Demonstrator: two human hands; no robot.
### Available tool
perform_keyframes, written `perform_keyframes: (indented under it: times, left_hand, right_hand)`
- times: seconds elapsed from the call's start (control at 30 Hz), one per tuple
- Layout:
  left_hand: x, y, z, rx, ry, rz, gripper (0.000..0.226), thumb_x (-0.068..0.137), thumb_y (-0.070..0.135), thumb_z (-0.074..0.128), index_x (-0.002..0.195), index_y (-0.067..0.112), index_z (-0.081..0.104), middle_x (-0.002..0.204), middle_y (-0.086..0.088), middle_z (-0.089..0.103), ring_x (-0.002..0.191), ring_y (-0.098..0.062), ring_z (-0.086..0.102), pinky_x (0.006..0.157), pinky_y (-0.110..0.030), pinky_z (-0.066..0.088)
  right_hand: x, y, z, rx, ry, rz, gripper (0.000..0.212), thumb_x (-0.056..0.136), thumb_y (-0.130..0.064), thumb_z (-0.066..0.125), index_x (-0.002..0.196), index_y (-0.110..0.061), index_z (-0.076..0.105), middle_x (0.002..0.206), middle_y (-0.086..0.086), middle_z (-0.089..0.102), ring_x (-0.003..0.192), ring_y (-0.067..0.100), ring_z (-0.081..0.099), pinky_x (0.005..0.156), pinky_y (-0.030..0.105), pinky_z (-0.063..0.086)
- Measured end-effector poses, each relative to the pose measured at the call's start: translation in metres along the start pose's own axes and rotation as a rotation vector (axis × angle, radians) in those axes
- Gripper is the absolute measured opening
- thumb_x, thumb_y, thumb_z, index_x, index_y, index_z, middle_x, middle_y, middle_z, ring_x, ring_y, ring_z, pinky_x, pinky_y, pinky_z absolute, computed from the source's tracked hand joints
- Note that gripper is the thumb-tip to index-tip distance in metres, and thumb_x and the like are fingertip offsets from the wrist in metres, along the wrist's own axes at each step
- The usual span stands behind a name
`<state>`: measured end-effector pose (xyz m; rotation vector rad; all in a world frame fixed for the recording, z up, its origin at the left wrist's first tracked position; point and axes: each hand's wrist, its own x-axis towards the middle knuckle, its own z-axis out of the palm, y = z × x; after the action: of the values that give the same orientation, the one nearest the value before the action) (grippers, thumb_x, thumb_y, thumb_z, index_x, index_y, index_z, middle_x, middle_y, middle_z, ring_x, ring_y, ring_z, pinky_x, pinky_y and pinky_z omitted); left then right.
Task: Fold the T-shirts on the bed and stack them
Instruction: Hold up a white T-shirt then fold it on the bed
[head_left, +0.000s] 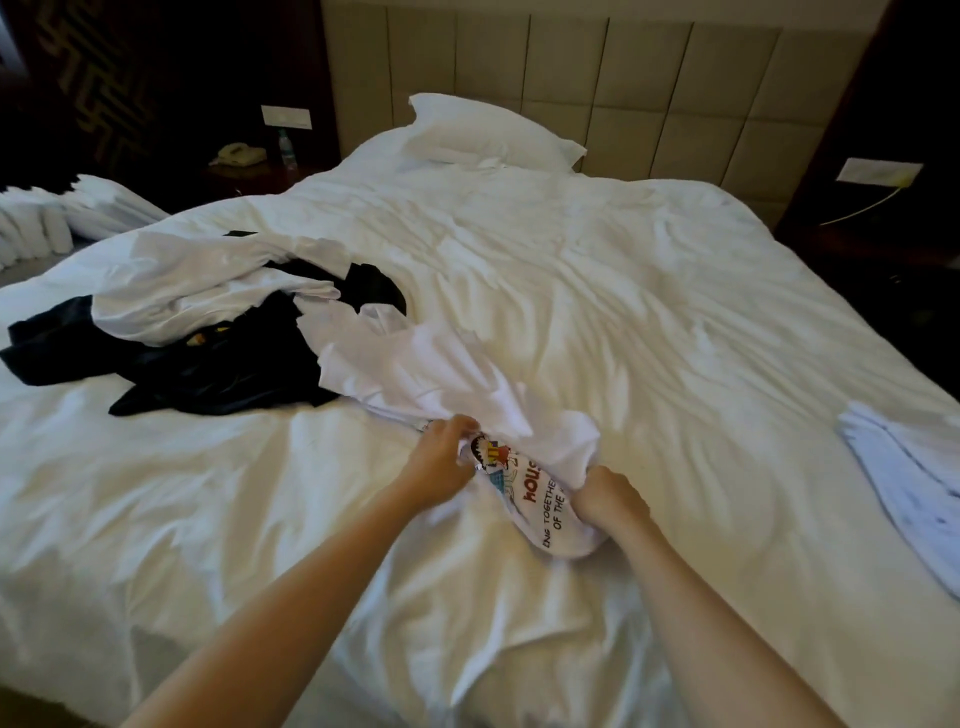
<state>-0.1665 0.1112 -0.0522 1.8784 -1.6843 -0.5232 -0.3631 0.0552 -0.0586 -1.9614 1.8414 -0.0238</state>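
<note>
A crumpled white T-shirt with a colourful print and dark lettering lies in the middle of the bed. My left hand grips a bunch of its fabric at the printed part. My right hand grips the shirt's near edge, a little to the right. Behind it, at the left, a loose pile of white shirts and black shirts lies tangled together. A folded pale shirt rests flat near the bed's right edge.
A white pillow leans at the padded headboard. Left of the bed stand a nightstand with a telephone and a water bottle, plus stacked white linens. A dark nightstand sits at the right.
</note>
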Motion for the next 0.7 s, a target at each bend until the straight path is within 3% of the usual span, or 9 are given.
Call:
perform_keyframes:
  times: [0.1, 0.2, 0.3, 0.37, 0.43, 0.53, 0.57, 0.63, 0.7]
  left_hand:
    - [-0.002, 0.002, 0.005, 0.161, 0.105, -0.12, 0.055, 0.089, 0.011, 0.058, 0.138, 0.016, 0.035, 0.135, -0.016, 0.038, 0.122, -0.032, 0.042, 0.101, -0.038, 0.036]
    - [-0.004, 0.002, 0.006, 0.489, 0.124, -0.171, 0.054, 0.091, 0.012, 0.052, 0.141, 0.023, 0.033, 0.144, -0.01, 0.03, 0.133, -0.031, 0.029, 0.106, -0.039, 0.027]
    - [-0.003, 0.006, 0.001, 0.59, 0.02, -0.143, 0.029, 0.094, 0.019, 0.05, 0.123, 0.019, 0.054, 0.131, -0.003, 0.051, 0.123, -0.024, 0.044, 0.098, -0.033, 0.034]
    - [-0.007, 0.016, -0.003, 0.555, -0.157, -0.108, 0.026, 0.094, 0.028, 0.054, 0.112, 0.012, 0.061, 0.118, -0.005, 0.06, 0.111, -0.023, 0.054, 0.09, -0.028, 0.041]
    - [-0.016, 0.028, -0.002, 0.577, -0.309, -0.047, 0.037, 0.088, 0.041, 0.06, 0.107, 0.008, 0.064, 0.108, -0.005, 0.062, 0.106, -0.022, 0.056, 0.088, -0.028, 0.043]
    - [-0.034, 0.037, 0.011, 0.623, -0.384, 0.01, 0.041, 0.082, 0.052, 0.063, 0.092, 0.012, 0.062, 0.079, 0.004, 0.051, 0.088, -0.018, 0.051, 0.068, -0.025, 0.038]
    - [-0.04, 0.039, 0.016, 0.6, -0.389, 0.019, 0.038, 0.081, 0.053, 0.063, 0.081, 0.015, 0.057, 0.07, 0.006, 0.045, 0.082, -0.016, 0.047, 0.062, -0.024, 0.033]
    - [-0.05, 0.042, 0.027, 0.538, -0.421, 0.071, 0.042, 0.082, 0.048, 0.063, 0.062, 0.017, 0.043, 0.062, 0.007, 0.037, 0.075, -0.016, 0.042, 0.057, -0.025, 0.028]
    - [-0.055, 0.046, 0.032, 0.515, -0.443, 0.163, 0.046, 0.085, 0.033, 0.062, 0.055, 0.019, 0.031, 0.057, 0.003, 0.033, 0.07, -0.018, 0.04, 0.057, -0.028, 0.026]
  right_hand:
    - [-0.01, 0.022, -0.008, -0.128, -0.161, 0.017, 0.041, 0.087, -0.019, 0.053, 0.127, -0.008, 0.051, 0.127, 0.012, 0.057, 0.115, 0.029, 0.055, 0.092, 0.032, 0.045]
    - [-0.022, 0.045, -0.021, -0.239, -0.282, 0.077, 0.034, 0.085, -0.013, 0.058, 0.118, -0.004, 0.057, 0.111, 0.008, 0.062, 0.107, 0.024, 0.06, 0.089, 0.031, 0.047]
    - [-0.033, 0.069, -0.038, -0.138, -0.262, 0.085, 0.031, 0.086, -0.006, 0.057, 0.117, 0.001, 0.057, 0.1, 0.007, 0.058, 0.096, 0.022, 0.059, 0.077, 0.028, 0.046]
    - [-0.036, 0.083, -0.046, 0.041, -0.178, 0.056, 0.039, 0.087, -0.001, 0.053, 0.126, 0.001, 0.052, 0.117, 0.013, 0.059, 0.105, 0.026, 0.057, 0.081, 0.03, 0.045]
    - [-0.039, 0.092, -0.053, 0.348, -0.105, 0.037, 0.054, 0.088, 0.003, 0.047, 0.14, -0.01, 0.041, 0.137, 0.015, 0.048, 0.113, 0.025, 0.052, 0.078, 0.029, 0.045]
    - [-0.05, 0.087, -0.056, 0.822, -0.114, 0.096, 0.069, 0.08, 0.007, 0.051, 0.143, -0.018, 0.037, 0.144, 0.012, 0.038, 0.12, 0.027, 0.048, 0.082, 0.03, 0.045]
    - [-0.053, 0.085, -0.055, 0.865, -0.115, 0.096, 0.058, 0.081, 0.0, 0.057, 0.136, -0.014, 0.045, 0.137, 0.011, 0.044, 0.118, 0.028, 0.049, 0.085, 0.031, 0.045]
    - [-0.062, 0.075, -0.052, 0.874, -0.08, 0.103, 0.012, 0.082, -0.01, 0.063, 0.094, -0.008, 0.061, 0.098, 0.01, 0.059, 0.086, 0.023, 0.058, 0.067, 0.029, 0.045]
    - [-0.067, 0.072, -0.049, 0.751, 0.063, 0.1, 0.013, 0.081, -0.01, 0.062, 0.069, -0.009, 0.057, 0.074, 0.009, 0.058, 0.064, 0.02, 0.055, 0.056, 0.025, 0.039]
